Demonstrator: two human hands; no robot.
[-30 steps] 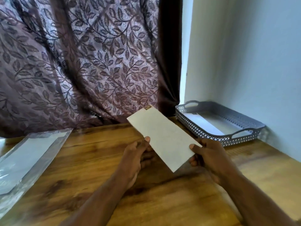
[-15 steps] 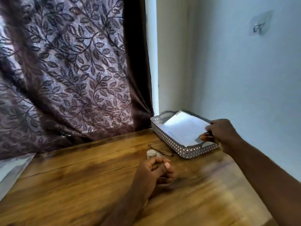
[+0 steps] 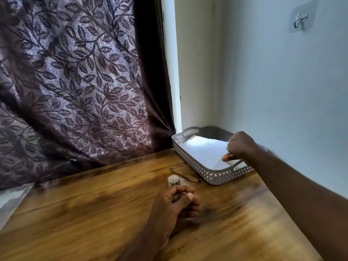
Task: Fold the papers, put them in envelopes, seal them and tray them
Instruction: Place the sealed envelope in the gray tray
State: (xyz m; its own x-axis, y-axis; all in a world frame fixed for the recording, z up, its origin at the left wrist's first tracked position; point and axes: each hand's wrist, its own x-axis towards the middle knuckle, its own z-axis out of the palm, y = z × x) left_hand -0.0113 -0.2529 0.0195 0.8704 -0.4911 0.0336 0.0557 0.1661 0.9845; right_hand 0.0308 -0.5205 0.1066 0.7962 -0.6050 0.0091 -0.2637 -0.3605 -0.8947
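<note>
Lowered since the earlier frame, the white envelope (image 3: 203, 153) now lies almost flat inside the grey lattice tray (image 3: 192, 162). Nearest, the left hand (image 3: 177, 206) rests on the wooden table (image 3: 94, 213), fingers loosely curled, holding nothing. Beyond it, a patterned tape roll (image 3: 173, 180) and a thin pointed tool (image 3: 185, 175) sit just beside the tray. The right hand (image 3: 240, 146) pinches the envelope's near corner between thumb and curled fingers. Step in hand: traying. Next move, in my judgement: release, then withdraw clear of the rim. No legible writing found.
</note>
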